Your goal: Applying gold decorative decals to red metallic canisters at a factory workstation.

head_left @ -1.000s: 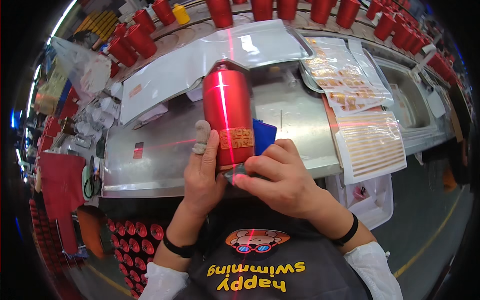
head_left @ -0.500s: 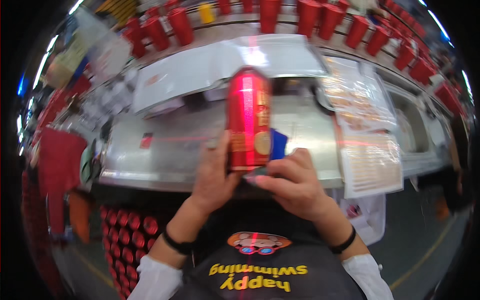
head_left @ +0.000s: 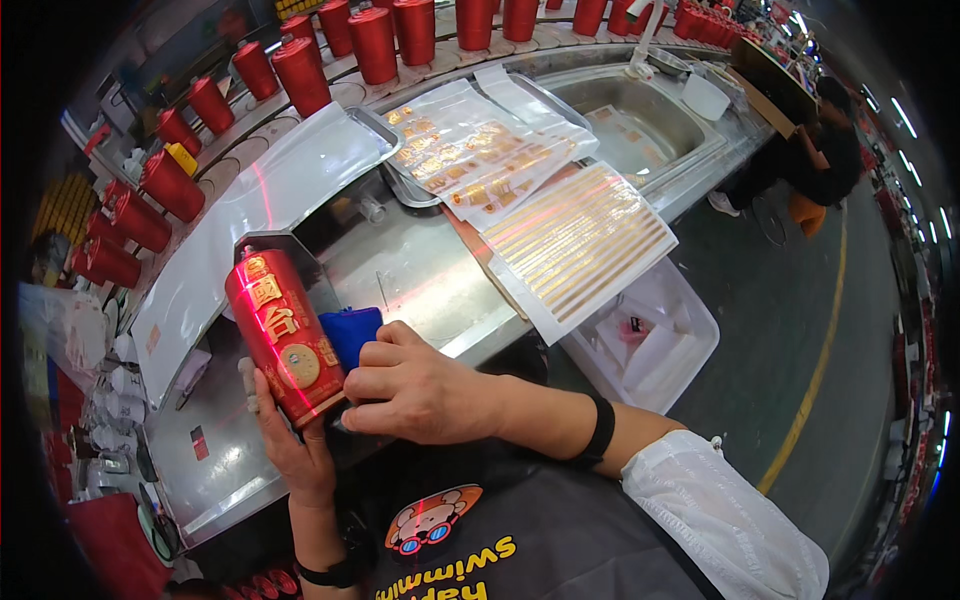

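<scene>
A tall red bottle (head_left: 281,335) with gold characters and a round gold label stands tilted over the steel bench. My left hand (head_left: 292,445) grips it from below and behind. My right hand (head_left: 425,388) presses against the bottle's lower side, its fingers curled around a blue pad (head_left: 350,331) held against the bottle. Both wrists wear black bands.
Sheets of gold stickers (head_left: 580,240) and clear bags of gold labels (head_left: 470,155) lie on the steel bench (head_left: 420,270). Several red bottles (head_left: 372,42) line the conveyor behind. A white bin (head_left: 660,340) sits below right. A steel sink (head_left: 640,120) is at far right.
The view has swung left and down, so the bottle now sits at the left. Both hands keep hold of the bottle, which now tilts to the left.
</scene>
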{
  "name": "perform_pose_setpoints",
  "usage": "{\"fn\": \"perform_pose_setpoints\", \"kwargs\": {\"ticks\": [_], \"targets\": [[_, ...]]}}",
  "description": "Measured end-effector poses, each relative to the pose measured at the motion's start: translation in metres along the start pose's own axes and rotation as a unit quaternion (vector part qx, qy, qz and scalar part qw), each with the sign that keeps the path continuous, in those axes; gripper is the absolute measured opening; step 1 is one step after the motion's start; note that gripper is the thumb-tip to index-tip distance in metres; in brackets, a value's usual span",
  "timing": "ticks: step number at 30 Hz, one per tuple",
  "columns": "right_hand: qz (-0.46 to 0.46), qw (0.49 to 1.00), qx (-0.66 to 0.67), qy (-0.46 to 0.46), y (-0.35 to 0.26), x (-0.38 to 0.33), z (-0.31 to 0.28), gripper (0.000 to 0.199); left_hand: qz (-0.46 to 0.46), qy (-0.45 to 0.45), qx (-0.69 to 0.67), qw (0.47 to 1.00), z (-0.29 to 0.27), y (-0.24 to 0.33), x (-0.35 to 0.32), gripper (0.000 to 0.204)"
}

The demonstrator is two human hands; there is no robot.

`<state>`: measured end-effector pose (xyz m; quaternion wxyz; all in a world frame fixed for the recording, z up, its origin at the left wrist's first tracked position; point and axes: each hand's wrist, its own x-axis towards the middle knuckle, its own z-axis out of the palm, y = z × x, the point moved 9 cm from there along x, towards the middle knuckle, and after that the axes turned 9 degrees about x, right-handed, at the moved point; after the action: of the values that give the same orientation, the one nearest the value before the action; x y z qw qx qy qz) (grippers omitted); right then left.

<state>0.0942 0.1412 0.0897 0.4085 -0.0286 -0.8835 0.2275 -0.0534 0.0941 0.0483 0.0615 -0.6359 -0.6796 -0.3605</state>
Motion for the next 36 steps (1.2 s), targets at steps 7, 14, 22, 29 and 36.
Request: {"fn": "perform_pose_setpoints", "kwargs": {"ticks": [7, 14, 22, 29, 36], "targets": [[-0.012, 0.998, 0.051, 0.031, 0.000, 0.009, -0.005, 0.031, -0.055, -0.023, 0.000, 0.998, -0.004, -0.022, -0.011, 0.072], [-0.048, 0.998, -0.020, -0.021, -0.017, 0.033, 0.006, 0.033, 0.036, -0.001, 0.022, 0.999, -0.011, 0.005, 0.007, 0.086], [-0.028, 0.999, 0.002, -0.044, -0.015, 0.038, 0.014, 0.033, -0.002, 0.039, -0.001, 0.999, -0.013, -0.008, -0.005, 0.078], [-0.004, 0.999, 0.006, -0.047, -0.004, 0.033, 0.011, 0.025, 0.052, -0.016, 0.091, 0.994, -0.020, 0.013, 0.022, 0.076], [0.003, 0.998, 0.046, -0.041, -0.003, 0.027, 0.011, 0.025, 0.017, 0.015, -0.020, 1.000, -0.010, -0.007, -0.001, 0.076]]}}
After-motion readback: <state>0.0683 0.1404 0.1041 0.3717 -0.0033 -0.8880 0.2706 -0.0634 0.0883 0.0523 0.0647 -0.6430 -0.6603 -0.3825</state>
